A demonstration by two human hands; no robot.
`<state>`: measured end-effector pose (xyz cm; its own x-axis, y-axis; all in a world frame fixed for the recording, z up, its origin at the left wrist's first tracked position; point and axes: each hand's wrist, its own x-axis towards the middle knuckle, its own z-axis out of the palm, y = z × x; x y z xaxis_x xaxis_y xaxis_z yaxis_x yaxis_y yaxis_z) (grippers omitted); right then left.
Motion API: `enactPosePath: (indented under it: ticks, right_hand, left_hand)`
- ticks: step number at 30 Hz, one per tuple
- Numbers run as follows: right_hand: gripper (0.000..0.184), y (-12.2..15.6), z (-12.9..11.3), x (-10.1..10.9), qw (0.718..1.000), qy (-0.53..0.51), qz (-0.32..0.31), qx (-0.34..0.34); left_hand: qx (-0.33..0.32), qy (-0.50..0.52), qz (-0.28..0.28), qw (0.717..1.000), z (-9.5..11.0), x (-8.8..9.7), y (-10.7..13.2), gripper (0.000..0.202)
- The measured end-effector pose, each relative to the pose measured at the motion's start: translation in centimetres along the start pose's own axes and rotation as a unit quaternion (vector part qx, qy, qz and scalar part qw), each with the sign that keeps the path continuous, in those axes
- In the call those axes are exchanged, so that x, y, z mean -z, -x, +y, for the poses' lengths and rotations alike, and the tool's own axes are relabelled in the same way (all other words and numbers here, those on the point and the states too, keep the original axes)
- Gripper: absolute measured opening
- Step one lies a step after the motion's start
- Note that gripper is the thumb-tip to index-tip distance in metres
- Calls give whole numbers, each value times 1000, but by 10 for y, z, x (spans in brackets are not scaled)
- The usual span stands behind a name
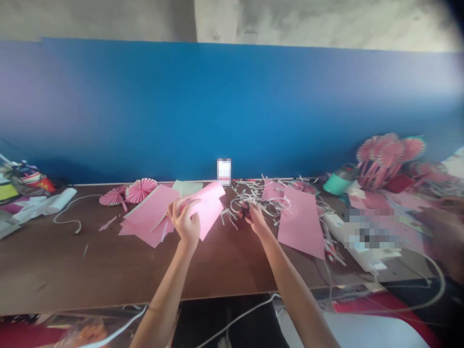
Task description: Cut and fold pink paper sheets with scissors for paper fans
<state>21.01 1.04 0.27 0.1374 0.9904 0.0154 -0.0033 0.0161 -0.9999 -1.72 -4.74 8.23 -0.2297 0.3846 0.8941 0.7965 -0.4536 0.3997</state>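
A blue board [217,106] stood along the far edge of a brown wooden table [72,261], and the rest sat around a tangled pile of white paper strips [263,203] near the table's middle. Well right of the pile were a cluster of pink paper rosettes [384,154], a teal container [340,180] and a partly blurred white device [362,237]. Another person's hand [444,232], also blurred, came in at the far right. Left of the pile lay stacked pink paper sheets [148,215], with two pleated pink paper fans [140,190] beyond them. A flat pink sheet [300,222] touched the pile's right side. Just left of the pile, the left hand [184,220] curled its fingers and thumb around a raised pink paper sheet [206,208]. In front of the pile, the right hand [253,220] pressed its fingertips together, pinching a small dark object [244,209], too small to identify
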Motion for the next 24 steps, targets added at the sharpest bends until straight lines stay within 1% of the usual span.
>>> enactPosePath:
  ticks: [1, 2, 3, 4, 7, 8, 9, 10, 11, 12, 13, 14, 16, 18, 21, 22, 24]
  right_hand:
    - [30, 1, 0, -2, 998, -25, -34, -49]
    - [30, 1, 0, -4, 995, -42, -44, -79]
    - [31, 2, 1, -6, 994, -59, -35, -85]
    - [32, 2, 1, -10, 995, -79, -17, -67]
    - [31, 2, 1, -17, 991, -127, 23, 33]
    - [30, 1, 1, -18, 990, -131, 34, 47]
    - [28, 0, 1, -18, 989, -134, 40, 43]
    - [25, -1, 2, -16, 990, -139, 27, 4]
    - [24, -3, 2, -14, 989, -133, -33, -56]
    - [25, -5, 3, -11, 983, -137, -75, -97]
    - [25, -7, 3, -8, 981, -154, -72, -97]
    - [25, -8, 4, -5, 979, -178, -60, -80]
    - [26, -11, 5, -1, 974, -214, -36, -70]
    - [27, -13, 7, 0, 969, -232, -41, -78]
    - [28, -15, 11, 2, 956, -267, -58, -105]
    - [27, -15, 12, 3, 953, -279, -55, -107]
    - [28, -15, 13, 4, 955, -280, -44, -92]
  left_hand:
    - [17, -4, 41, 999, -1, -7, -7, 28]
    - [26, -8, 69, 997, -2, -14, -13, 25]
    - [33, -9, 84, 996, -2, -22, -19, 22]
    - [41, -7, 86, 995, -3, -29, -23, 22]
    - [52, 5, 72, 996, -4, -49, -28, 24]
    - [44, 11, 57, 997, -4, -55, -26, 23]
    - [31, 18, 35, 999, -4, -60, -23, 23]
    - [14, 26, 7, 1000, -5, -64, -19, 22]
    - [-2, 33, -23, 999, -5, -69, -14, 21]
    - [-15, 38, -48, 998, -6, -72, -9, 20]
    - [-25, 43, -71, 996, -6, -76, -3, 19]
    - [-28, 47, -85, 995, -6, -78, 2, 19]
    - [-35, 65, -116, 991, -5, -81, 11, 17]
    - [-57, 96, -172, 979, -3, -80, 19, 18]
    - [-102, 140, -289, 941, 1, -71, 28, 23]
    - [-107, 148, -320, 930, 1, -68, 31, 25]
    - [-99, 160, -357, 915, 1, -61, 36, 27]
